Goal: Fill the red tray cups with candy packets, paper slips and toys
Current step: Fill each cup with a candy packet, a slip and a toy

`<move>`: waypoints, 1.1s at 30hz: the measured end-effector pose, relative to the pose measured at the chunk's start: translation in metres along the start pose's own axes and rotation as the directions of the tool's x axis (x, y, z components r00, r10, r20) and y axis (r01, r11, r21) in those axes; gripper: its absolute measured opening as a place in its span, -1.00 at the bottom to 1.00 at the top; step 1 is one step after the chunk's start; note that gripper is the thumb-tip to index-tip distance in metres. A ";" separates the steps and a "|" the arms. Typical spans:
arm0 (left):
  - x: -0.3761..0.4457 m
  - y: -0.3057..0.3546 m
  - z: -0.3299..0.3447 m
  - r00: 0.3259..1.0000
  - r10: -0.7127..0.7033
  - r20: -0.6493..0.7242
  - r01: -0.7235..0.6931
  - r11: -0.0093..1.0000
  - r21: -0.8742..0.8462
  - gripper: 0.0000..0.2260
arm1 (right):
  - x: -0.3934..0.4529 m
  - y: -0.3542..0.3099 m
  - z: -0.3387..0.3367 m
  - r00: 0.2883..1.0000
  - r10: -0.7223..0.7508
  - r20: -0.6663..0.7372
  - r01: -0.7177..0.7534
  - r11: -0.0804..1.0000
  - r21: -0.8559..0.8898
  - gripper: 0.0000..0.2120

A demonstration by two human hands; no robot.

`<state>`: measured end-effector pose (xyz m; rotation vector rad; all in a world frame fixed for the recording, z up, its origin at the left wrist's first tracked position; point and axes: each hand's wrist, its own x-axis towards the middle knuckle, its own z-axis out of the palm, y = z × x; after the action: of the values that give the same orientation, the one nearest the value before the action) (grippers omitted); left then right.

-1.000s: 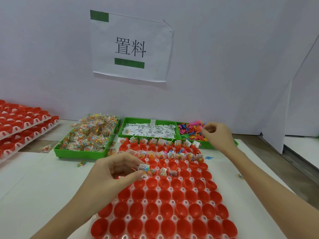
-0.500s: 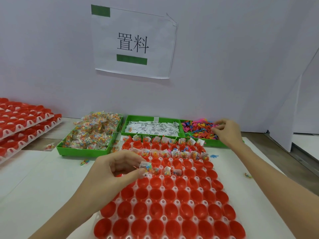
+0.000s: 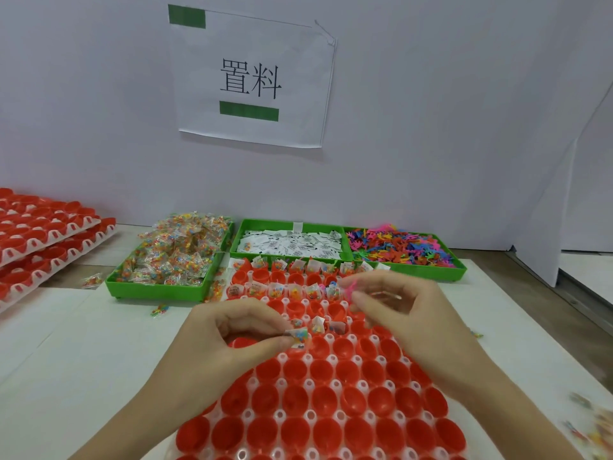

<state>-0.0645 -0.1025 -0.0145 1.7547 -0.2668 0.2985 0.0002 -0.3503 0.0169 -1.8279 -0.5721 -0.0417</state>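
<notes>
A red tray of cups (image 3: 318, 403) lies in front of me; its far rows hold candy packets and paper slips, its near rows are bare. My left hand (image 3: 232, 336) pinches a candy packet with a paper slip (image 3: 298, 336) over the third row. My right hand (image 3: 394, 303) pinches a pink toy (image 3: 350, 288) just above the tray's second row. Behind the tray stand three green bins: candy packets (image 3: 172, 257), paper slips (image 3: 292, 242) and coloured toys (image 3: 401, 247).
Stacked red cup trays (image 3: 43, 237) sit at the far left. Loose candy packets (image 3: 159, 310) lie on the white table near the bins, and a few more pieces at the right edge (image 3: 593, 426). A white wall with a paper sign (image 3: 252, 78) closes the back.
My right hand has come back from the toy bin to the tray with a pink toy. My left hand stays over the tray with its packet.
</notes>
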 end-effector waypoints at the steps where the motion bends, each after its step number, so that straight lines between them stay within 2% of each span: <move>1: 0.000 0.000 0.002 1.000 0.016 0.011 -0.016 1.000 0.008 -0.86 | -0.006 -0.001 0.007 1.000 -0.010 0.015 0.010 1.000 0.005 -0.84; 7: -0.002 0.002 0.009 0.998 0.053 0.046 -0.054 0.998 0.021 -0.86 | -0.017 0.006 0.021 0.995 -0.060 0.084 0.070 0.989 -0.128 -0.88; 14: 0.004 0.006 0.017 0.993 0.060 0.106 -0.071 0.992 0.103 -0.89 | -0.023 0.012 0.017 0.984 -0.062 0.165 0.084 0.989 -0.125 -0.88; 18: 0.019 0.014 0.024 0.987 0.088 0.135 -0.108 0.983 0.148 -0.90 | -0.018 0.013 0.006 0.991 -0.031 0.133 0.031 1.000 -0.003 -0.91; 22: 0.048 0.019 0.041 0.986 0.117 0.118 -0.143 0.960 0.240 -0.91 | -0.009 0.017 -0.013 0.999 -0.014 0.042 0.013 1.000 0.026 -0.92; 25: 0.067 0.016 0.058 0.987 0.112 0.111 -0.139 0.954 0.267 -0.91 | -0.003 0.024 -0.028 1.000 0.015 0.008 -0.015 1.000 -0.012 -0.85; 28: 0.080 0.009 0.072 0.981 0.134 0.139 -0.176 0.918 0.354 -0.92 | 0.000 0.032 -0.039 0.998 0.060 -0.008 -0.060 0.997 -0.049 -0.89; 31: 0.087 0.004 0.080 0.972 0.163 0.169 -0.223 0.865 0.450 -0.93 | 0.003 0.042 -0.043 0.997 0.067 -0.031 -0.071 0.986 -0.149 -0.90; 33: 0.089 0.001 0.081 0.969 0.133 0.207 -0.218 0.854 0.472 -0.93 | 0.005 0.047 -0.040 0.998 0.043 -0.039 -0.051 0.969 -0.241 -0.92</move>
<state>0.0236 -0.1836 0.0013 2.2730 -0.5113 0.3754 0.0331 -0.3949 -0.0100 -2.0733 -0.5173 -0.1136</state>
